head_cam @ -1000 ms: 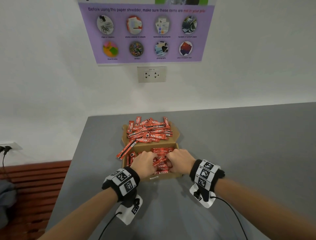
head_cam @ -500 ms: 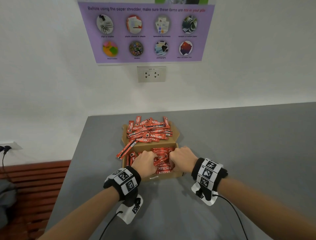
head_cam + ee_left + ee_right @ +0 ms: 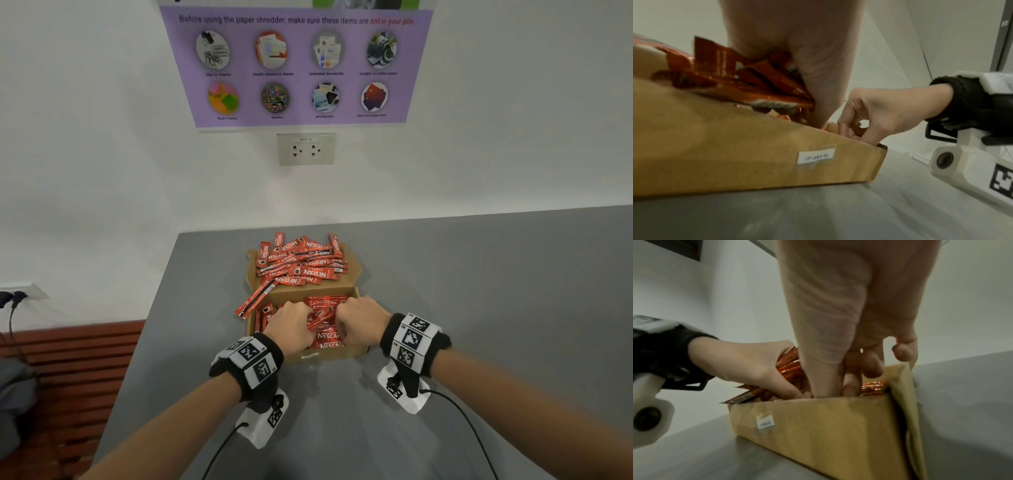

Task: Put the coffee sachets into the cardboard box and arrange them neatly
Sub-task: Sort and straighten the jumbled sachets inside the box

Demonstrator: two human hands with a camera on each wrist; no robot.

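Coffee sachets (image 3: pixel 323 334) — partly packed in cardboard box (image 3: pixel 329 354); a loose heap is left on its lid (image 3: pixel 301 263); left hand (image 3: pixel 291 329) fingers curled round a bundle; right hand (image 3: pixel 359 323) fingers bent among sachets, grip undetermined; risk — bundle fanned out if released unevenly.

Glossy foil sachets (image 3: pixel 301 270), matt cardboard box (image 3: pixel 329 354).

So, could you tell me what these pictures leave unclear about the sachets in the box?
- How neatly the boxed sachets lie: both hands cover them in the head view.
- The cardboard box floor: walls hide it in both wrist views.
- The white label: blurred.
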